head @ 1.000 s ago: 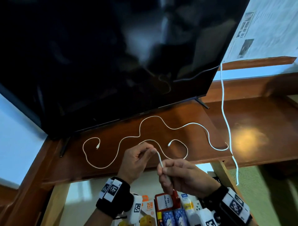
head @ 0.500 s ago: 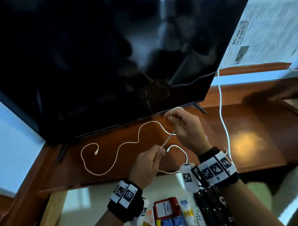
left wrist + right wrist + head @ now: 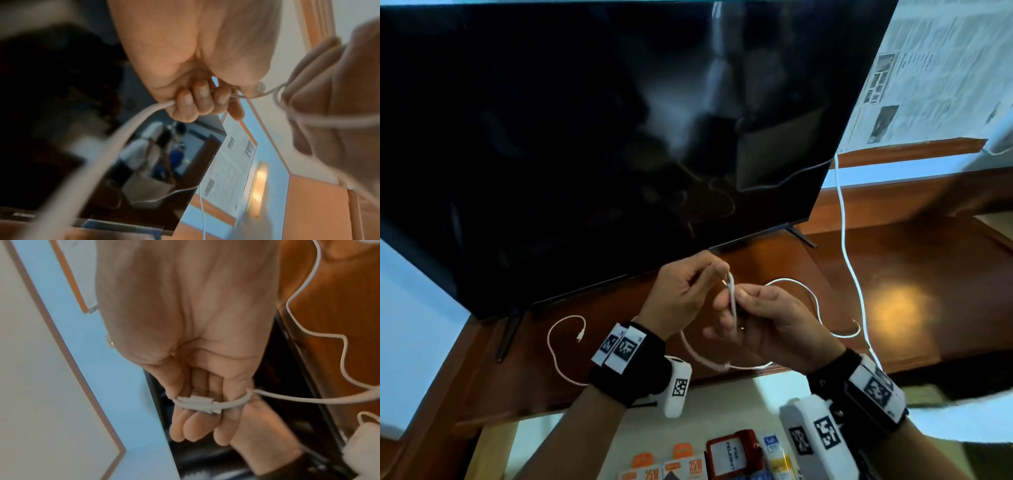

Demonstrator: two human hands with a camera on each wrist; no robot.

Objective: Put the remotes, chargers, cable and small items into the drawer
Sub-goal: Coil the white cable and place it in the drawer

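Observation:
A thin white cable (image 3: 816, 303) snakes over the brown wooden TV stand (image 3: 914, 308); its free end with a small plug (image 3: 580, 337) lies at the left. Above the stand's front, both hands meet on the cable. My left hand (image 3: 717, 277) pinches a strand (image 3: 127, 126) with curled fingers (image 3: 197, 100). My right hand (image 3: 736, 301) holds a doubled upright stretch. In the right wrist view the cable (image 3: 205, 404) loops around its curled fingers (image 3: 191, 426).
A big black TV (image 3: 602, 137) stands just behind the hands. Another white cord (image 3: 846, 240) hangs down past its right edge. Below the stand's front edge lie orange charger boxes (image 3: 681, 469), a red card holder (image 3: 729, 459) and a small tube (image 3: 774, 455).
My right hand came back from near the TV's lower edge to meet the left hand. The left hand rose. Less cable lies spread on the stand.

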